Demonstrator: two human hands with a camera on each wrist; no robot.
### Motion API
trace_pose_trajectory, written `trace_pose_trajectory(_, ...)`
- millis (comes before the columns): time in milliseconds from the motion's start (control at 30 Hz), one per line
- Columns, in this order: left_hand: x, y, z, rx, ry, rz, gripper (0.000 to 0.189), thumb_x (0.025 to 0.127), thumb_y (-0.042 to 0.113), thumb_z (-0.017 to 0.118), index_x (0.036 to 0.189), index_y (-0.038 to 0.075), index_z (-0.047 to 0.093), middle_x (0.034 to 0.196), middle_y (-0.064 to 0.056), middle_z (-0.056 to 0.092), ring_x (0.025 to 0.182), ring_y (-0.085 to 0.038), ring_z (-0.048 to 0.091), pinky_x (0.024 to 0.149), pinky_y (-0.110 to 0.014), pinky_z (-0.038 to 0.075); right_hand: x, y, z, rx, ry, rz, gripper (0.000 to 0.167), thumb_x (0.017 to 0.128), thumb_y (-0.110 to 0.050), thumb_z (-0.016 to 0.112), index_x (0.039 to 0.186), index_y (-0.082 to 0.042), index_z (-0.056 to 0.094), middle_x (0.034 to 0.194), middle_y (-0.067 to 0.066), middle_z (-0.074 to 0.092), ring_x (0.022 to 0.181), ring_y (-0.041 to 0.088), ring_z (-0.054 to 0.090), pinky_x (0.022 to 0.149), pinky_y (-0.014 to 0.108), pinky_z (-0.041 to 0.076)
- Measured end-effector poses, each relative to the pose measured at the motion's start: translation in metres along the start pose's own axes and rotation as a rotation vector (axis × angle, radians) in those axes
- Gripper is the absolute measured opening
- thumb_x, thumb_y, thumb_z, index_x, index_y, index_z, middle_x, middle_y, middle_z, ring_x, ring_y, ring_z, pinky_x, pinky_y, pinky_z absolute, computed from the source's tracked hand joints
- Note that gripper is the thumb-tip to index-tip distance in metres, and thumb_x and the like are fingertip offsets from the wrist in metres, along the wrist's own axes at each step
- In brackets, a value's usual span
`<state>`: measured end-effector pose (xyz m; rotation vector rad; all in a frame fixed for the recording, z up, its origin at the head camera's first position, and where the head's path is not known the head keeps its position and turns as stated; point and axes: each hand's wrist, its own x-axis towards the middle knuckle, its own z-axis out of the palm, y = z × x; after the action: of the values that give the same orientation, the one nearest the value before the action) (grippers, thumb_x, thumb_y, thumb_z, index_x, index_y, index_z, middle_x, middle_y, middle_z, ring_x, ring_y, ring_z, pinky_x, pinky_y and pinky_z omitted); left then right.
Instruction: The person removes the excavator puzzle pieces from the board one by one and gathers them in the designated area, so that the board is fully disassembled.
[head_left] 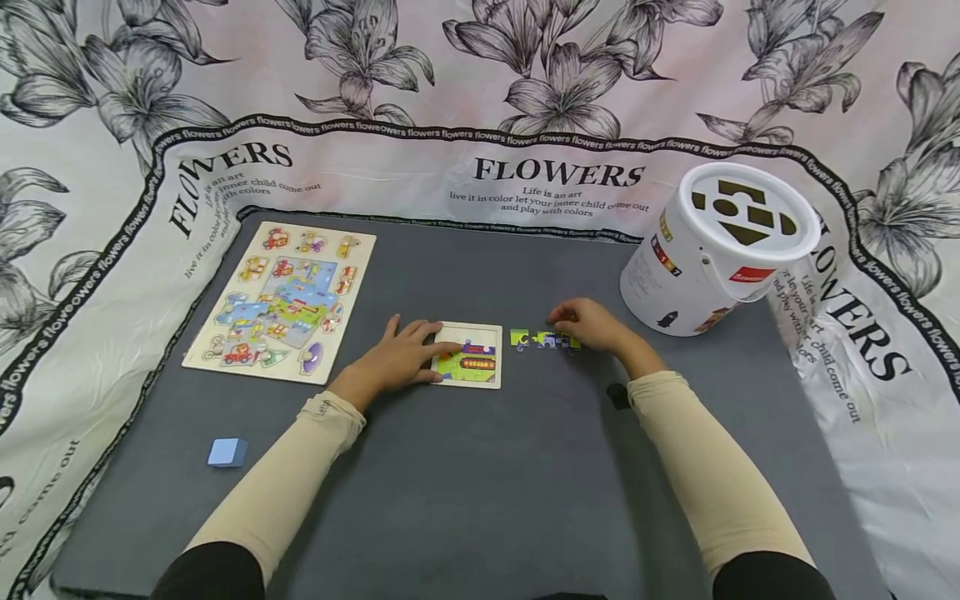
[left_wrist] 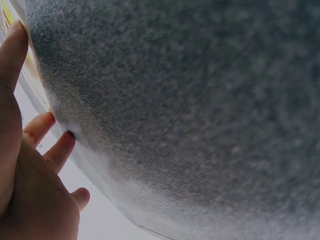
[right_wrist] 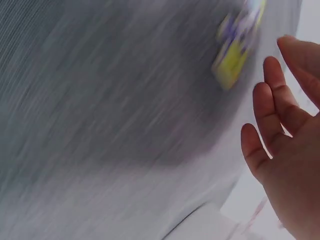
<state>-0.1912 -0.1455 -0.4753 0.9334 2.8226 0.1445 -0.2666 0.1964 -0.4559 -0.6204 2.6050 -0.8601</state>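
Observation:
A small wooden puzzle tray (head_left: 498, 358) with a green, red and purple picture lies on the grey table. My left hand (head_left: 401, 358) rests at its left edge, fingers spread, one finger reaching over the picture. In the left wrist view, a fingertip (left_wrist: 17, 32) touches the tray's rim. Right of the tray, several loose jigsaw pieces (head_left: 519, 337) lie in a short row. My right hand (head_left: 588, 323) is over the row's right end, fingers loosely bent. The right wrist view shows blurred pieces (right_wrist: 230, 65) apart from the fingers, with nothing visible in their grasp.
A larger picture puzzle board (head_left: 352, 312) lies at the back left, and a light blue block (head_left: 227, 452) sits at the front left. At the back right stands a white bucket (head_left: 652, 283) with a shape-sorter lid. A small black object (head_left: 618, 396) lies by the right wrist.

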Motion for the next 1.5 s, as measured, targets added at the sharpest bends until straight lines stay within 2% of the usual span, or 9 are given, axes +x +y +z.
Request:
trace_pose_trajectory(133,0.005,0.004,0.002,-0.051,-0.018,-0.042,0.079,0.092,0.051,0.06,0.155,0.016,0.027,0.157,-0.009,0.03,0.146,-0.031,0.023,0.112,-0.067,0.009,0.005,-0.029,0.015,-0.06,0.028,-0.062,0.021,0.097,-0.011,0.059,0.113,0.0,0.067,0.112,0.016,0.067,0.107,0.031,0.061,0.096,0.051,0.043)
trace_pose_trajectory(233,0.007,0.004,0.001,-0.063,-0.047,-0.088,0.087,0.091,0.053,0.059,0.155,0.009,0.022,0.16,-0.008,0.025,0.149,-0.03,0.015,0.113,-0.067,0.006,0.015,-0.057,0.033,-0.138,0.008,-0.134,0.023,0.097,-0.015,0.06,0.115,-0.004,0.068,0.113,0.013,0.067,0.108,0.03,0.061,0.097,0.052,0.042)
trace_pose_trajectory(367,0.006,0.003,-0.002,-0.053,-0.074,-0.127,0.087,0.09,0.056,0.058,0.155,0.008,0.024,0.161,-0.007,0.021,0.15,-0.029,0.012,0.113,-0.066,0.006,0.031,-0.087,0.06,-0.26,-0.055,-0.217,0.026,0.096,-0.018,0.061,0.119,-0.008,0.068,0.117,0.008,0.067,0.113,0.028,0.059,0.096,0.05,0.043)
trace_pose_trajectory(500,0.002,0.0,-0.003,-0.049,-0.088,-0.141,0.085,0.091,0.057,0.057,0.155,0.01,0.025,0.162,-0.005,0.021,0.15,-0.029,0.012,0.113,-0.066,0.006,0.043,-0.105,0.079,-0.339,-0.092,-0.275,0.028,0.095,-0.017,0.062,0.121,-0.011,0.068,0.118,0.005,0.067,0.114,0.027,0.058,0.095,0.049,0.044)
trace_pose_trajectory(700,0.001,-0.003,0.0,-0.053,-0.062,-0.12,0.086,0.091,0.057,0.056,0.155,0.01,0.025,0.161,-0.005,0.023,0.149,-0.029,0.015,0.113,-0.067,0.009,0.051,-0.112,0.089,-0.332,-0.126,-0.263,0.028,0.094,-0.017,0.064,0.122,-0.012,0.068,0.116,0.004,0.068,0.11,0.025,0.06,0.096,0.048,0.045)
trace_pose_trajectory(967,0.0,-0.005,0.006,-0.076,0.036,-0.106,0.08,0.088,0.056,0.061,0.148,0.01,0.037,0.156,-0.006,0.033,0.147,-0.026,0.021,0.113,-0.066,0.009,0.058,-0.112,0.089,-0.292,-0.174,-0.199,0.032,0.093,-0.015,0.066,0.124,-0.012,0.065,0.115,0.005,0.067,0.109,0.023,0.06,0.098,0.049,0.043)
trace_pose_trajectory(1133,-0.001,-0.003,0.005,-0.076,0.046,-0.088,0.072,0.089,0.053,0.061,0.145,0.012,0.042,0.156,-0.008,0.034,0.148,-0.026,0.019,0.113,-0.065,0.008,0.056,-0.111,0.087,-0.255,-0.163,-0.174,0.031,0.09,-0.015,0.07,0.12,-0.015,0.062,0.11,0.005,0.066,0.105,0.023,0.059,0.095,0.049,0.042)
trace_pose_trajectory(1333,-0.002,-0.001,0.005,0.009,0.033,-0.012,0.044,0.093,0.05,0.057,0.129,0.025,0.056,0.156,-0.013,0.033,0.148,-0.031,0.019,0.112,-0.067,0.012,0.055,-0.11,0.087,-0.246,-0.135,-0.193,0.028,0.089,-0.017,0.072,0.115,-0.017,0.063,0.106,0.002,0.066,0.101,0.021,0.06,0.092,0.048,0.041)
trace_pose_trajectory(1500,-0.004,0.002,0.004,0.025,0.015,0.017,0.041,0.095,0.046,0.055,0.131,0.027,0.056,0.156,-0.016,0.032,0.148,-0.033,0.019,0.112,-0.067,0.012,0.054,-0.109,0.087,-0.244,-0.129,-0.189,0.028,0.088,-0.017,0.073,0.114,-0.017,0.064,0.104,0.001,0.067,0.099,0.02,0.06,0.092,0.048,0.041)
